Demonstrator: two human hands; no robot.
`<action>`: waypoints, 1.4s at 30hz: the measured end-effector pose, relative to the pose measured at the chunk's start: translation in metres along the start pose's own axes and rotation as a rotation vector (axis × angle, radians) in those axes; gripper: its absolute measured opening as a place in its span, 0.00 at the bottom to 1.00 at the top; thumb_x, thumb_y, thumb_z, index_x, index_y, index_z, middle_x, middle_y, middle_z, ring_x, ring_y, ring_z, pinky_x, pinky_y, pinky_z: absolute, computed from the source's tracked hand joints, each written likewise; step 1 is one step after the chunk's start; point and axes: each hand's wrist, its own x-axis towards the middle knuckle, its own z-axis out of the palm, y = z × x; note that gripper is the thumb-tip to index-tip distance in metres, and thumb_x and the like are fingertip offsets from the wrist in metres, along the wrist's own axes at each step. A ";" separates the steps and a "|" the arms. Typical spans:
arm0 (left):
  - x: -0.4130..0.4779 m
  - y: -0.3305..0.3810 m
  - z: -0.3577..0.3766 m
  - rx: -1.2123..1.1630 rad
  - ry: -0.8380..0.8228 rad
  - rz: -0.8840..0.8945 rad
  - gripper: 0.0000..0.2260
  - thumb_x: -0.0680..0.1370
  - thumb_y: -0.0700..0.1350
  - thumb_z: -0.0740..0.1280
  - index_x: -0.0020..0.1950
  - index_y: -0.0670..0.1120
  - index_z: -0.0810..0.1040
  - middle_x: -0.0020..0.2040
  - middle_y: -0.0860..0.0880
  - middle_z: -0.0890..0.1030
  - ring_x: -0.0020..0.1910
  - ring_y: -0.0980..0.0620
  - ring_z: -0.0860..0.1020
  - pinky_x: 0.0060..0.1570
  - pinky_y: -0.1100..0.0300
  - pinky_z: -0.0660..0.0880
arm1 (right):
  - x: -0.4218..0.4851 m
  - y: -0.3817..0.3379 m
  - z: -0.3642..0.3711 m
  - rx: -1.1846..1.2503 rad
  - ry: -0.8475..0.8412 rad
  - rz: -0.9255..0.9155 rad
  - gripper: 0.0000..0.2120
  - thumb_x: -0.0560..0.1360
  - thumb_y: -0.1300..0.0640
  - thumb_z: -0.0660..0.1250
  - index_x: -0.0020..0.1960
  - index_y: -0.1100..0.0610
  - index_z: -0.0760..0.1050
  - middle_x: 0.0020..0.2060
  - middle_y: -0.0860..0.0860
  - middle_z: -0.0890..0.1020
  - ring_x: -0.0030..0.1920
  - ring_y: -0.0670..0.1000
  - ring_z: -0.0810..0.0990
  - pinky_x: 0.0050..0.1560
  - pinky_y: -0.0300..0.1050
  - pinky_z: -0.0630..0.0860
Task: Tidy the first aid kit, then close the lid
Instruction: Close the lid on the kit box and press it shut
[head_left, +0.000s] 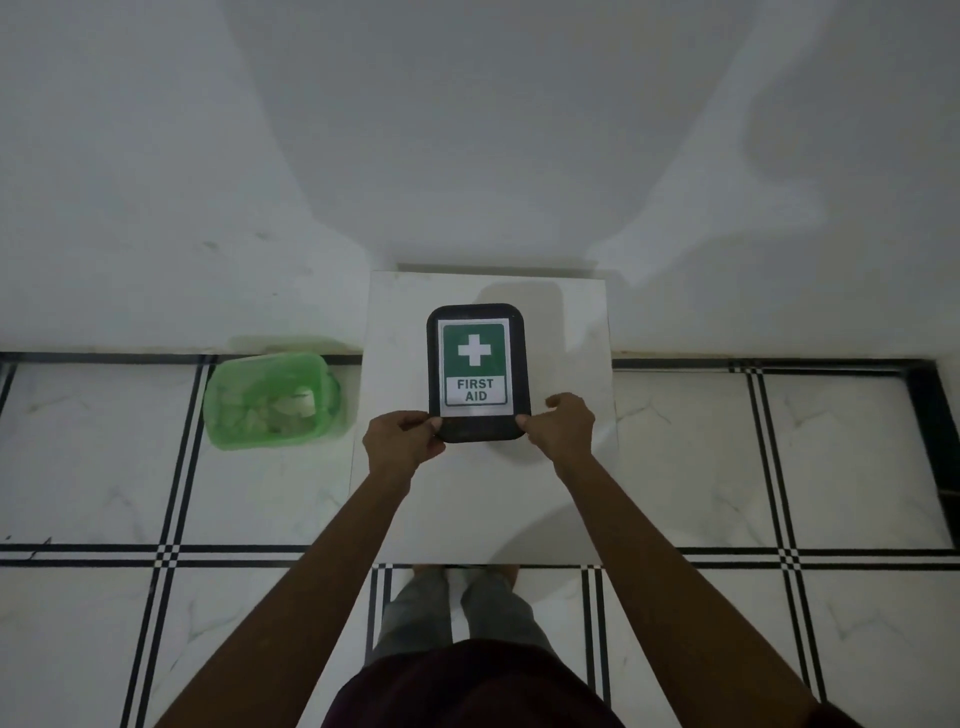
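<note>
On the white desk (571, 322) by the wall sits the first aid kit (478, 371), lid on — left hand (400, 441) and right hand (563, 428) each pinching a near corner in a closed grip — so closing looks under way, needing an even press next.

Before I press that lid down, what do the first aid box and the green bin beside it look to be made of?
First aid box: dark, matte, likely molded plastic, judging by its rounded corners and raised rim; the sign on its lid looks like printed paper.
Green bin: translucent, slightly glossy plastic; pale contents show through its wall.
Both hands, left hand and right hand, grip the box's near corners.
</note>
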 end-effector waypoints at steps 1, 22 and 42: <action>-0.001 0.001 0.001 0.022 -0.012 0.019 0.12 0.72 0.36 0.73 0.53 0.34 0.81 0.45 0.37 0.83 0.41 0.40 0.84 0.41 0.53 0.83 | 0.001 -0.002 0.000 -0.051 -0.019 -0.043 0.18 0.69 0.62 0.74 0.57 0.67 0.77 0.51 0.59 0.82 0.48 0.57 0.82 0.55 0.49 0.79; 0.032 0.040 0.053 0.380 0.174 0.195 0.29 0.81 0.61 0.43 0.56 0.41 0.74 0.55 0.39 0.80 0.54 0.39 0.77 0.47 0.52 0.68 | 0.052 -0.036 0.038 0.184 0.046 -0.103 0.20 0.81 0.42 0.51 0.49 0.60 0.67 0.42 0.55 0.77 0.42 0.53 0.77 0.42 0.46 0.75; 0.063 0.034 0.054 0.874 -0.078 0.911 0.31 0.81 0.56 0.39 0.77 0.37 0.48 0.79 0.39 0.50 0.78 0.40 0.44 0.76 0.50 0.49 | 0.079 -0.028 0.059 -0.549 0.210 -0.839 0.31 0.78 0.53 0.63 0.73 0.68 0.58 0.72 0.64 0.65 0.74 0.63 0.61 0.74 0.53 0.54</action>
